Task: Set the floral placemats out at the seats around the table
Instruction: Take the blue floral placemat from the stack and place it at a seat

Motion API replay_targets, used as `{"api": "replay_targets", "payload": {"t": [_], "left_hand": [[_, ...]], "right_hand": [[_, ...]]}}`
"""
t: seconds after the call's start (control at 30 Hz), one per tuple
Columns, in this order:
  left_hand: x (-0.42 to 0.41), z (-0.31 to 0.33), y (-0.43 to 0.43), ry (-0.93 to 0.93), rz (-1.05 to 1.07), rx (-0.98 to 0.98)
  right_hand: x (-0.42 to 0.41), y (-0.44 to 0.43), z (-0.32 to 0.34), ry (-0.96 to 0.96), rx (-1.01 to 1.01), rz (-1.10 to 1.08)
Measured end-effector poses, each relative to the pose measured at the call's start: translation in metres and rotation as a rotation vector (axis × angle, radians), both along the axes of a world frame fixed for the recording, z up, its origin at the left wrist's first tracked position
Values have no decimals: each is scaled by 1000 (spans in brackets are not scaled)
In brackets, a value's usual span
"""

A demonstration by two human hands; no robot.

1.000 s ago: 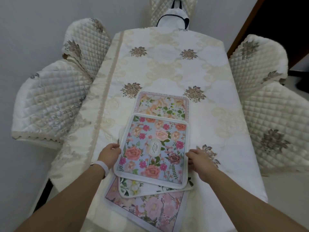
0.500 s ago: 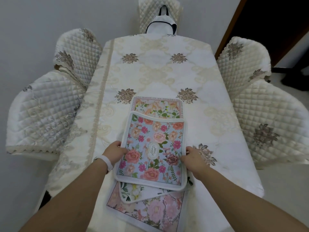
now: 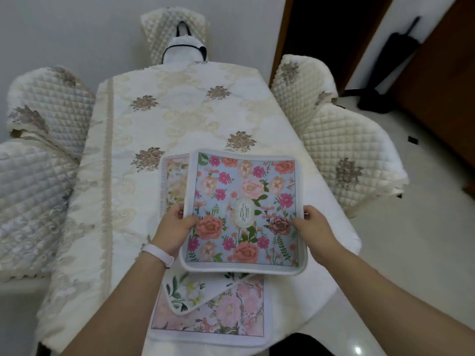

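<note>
A blue floral placemat (image 3: 244, 209) with a white border is lifted off the stack, tilted and shifted right. My left hand (image 3: 174, 227) grips its left edge and my right hand (image 3: 312, 228) grips its right edge. Under it lie a white floral placemat (image 3: 187, 295), a pink floral placemat (image 3: 221, 319) near the table's front edge, and a pale peach placemat (image 3: 174, 183) peeking out at the left. All rest on the cream embroidered tablecloth (image 3: 180, 119).
Quilted cream chairs stand on the left (image 3: 38, 176), on the right (image 3: 341, 140) and at the far end (image 3: 174, 34). A dark wooden door frame (image 3: 282, 34) and a black stand (image 3: 385, 73) are at the back right. Tiled floor lies to the right.
Both hands closed on the blue placemat's side edges and raised it off the stack, carrying it up and to the right. The view swung right too.
</note>
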State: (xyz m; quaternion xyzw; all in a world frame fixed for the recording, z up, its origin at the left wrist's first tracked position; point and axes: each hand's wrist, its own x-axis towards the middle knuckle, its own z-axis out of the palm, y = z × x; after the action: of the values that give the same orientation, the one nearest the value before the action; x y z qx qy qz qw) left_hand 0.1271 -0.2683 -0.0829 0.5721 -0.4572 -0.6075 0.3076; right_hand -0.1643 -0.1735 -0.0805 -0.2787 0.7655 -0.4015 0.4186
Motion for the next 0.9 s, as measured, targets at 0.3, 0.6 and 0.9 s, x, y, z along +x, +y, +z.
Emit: {"api": "replay_targets", "payload": {"t": [0.3,0.6,0.9], "left_hand": [[-118,22,46,58,-30,-83],[-297,42,104,113,-57,0],[-494,67,148,138,-188,10]], "right_hand": [[-109,67,34,-24,-145,-140],[-270,150,46,15,-196,-241],[-438,225,62,93,-223,-366]]}}
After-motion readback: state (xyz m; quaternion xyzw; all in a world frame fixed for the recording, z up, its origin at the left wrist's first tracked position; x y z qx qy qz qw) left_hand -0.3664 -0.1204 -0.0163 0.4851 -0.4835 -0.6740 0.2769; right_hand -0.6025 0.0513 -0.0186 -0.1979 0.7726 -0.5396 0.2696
